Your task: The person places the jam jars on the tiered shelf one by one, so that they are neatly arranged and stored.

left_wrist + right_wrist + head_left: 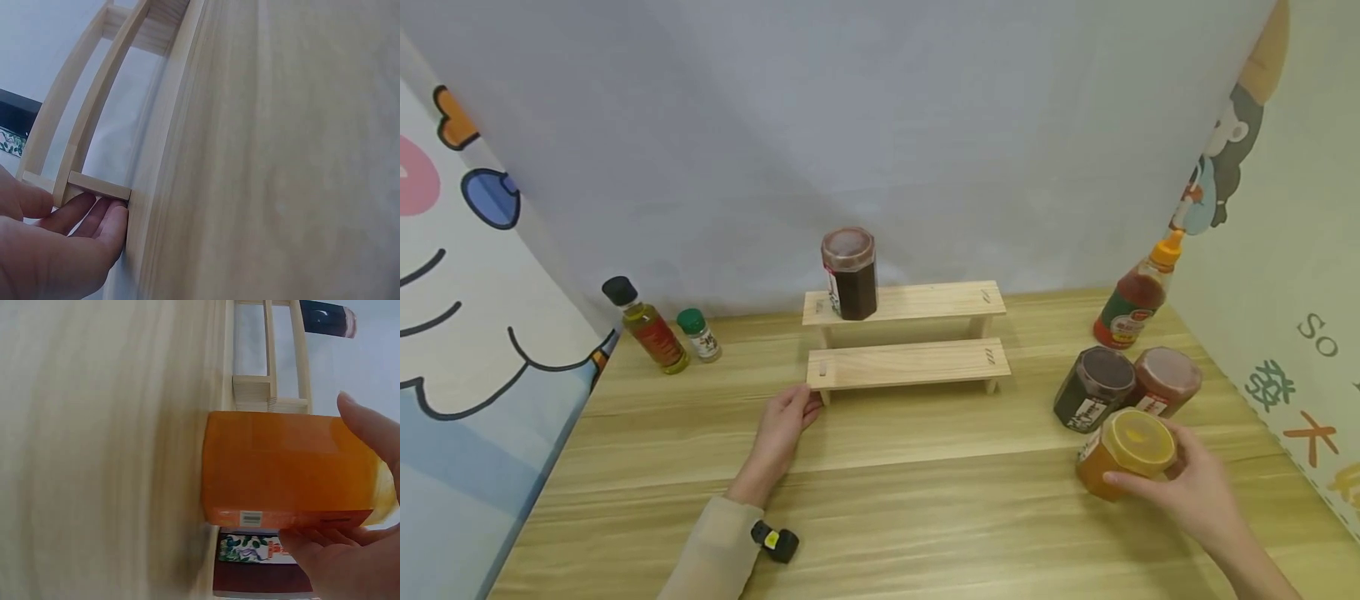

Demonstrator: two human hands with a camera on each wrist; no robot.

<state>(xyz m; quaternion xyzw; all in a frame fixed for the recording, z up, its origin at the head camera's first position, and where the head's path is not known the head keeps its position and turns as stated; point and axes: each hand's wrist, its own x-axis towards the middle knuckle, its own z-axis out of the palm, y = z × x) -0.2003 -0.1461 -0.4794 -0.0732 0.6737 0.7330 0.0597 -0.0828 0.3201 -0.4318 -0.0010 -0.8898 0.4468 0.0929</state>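
A two-step wooden rack (910, 364) stands mid-table. My left hand (782, 425) grips the left end of its lower step; in the left wrist view the thumb lies on the step's edge and the fingers (112, 231) are bent against the end leg. On the right, my right hand (1198, 487) holds a jar of orange contents with a yellow lid (1138, 442), thumb on one side, fingers on the other. Whether this jar (281, 469) touches the table I cannot tell. A dark jar (857, 279) stands on the upper step's left part.
Behind the held jar are a black-lidded dark jar (1093, 390) and a reddish jar (1167, 379). A sauce bottle with an orange cap (1135, 300) stands farther back. At the back left are an oil bottle (655, 333) and a green-capped shaker (700, 335).
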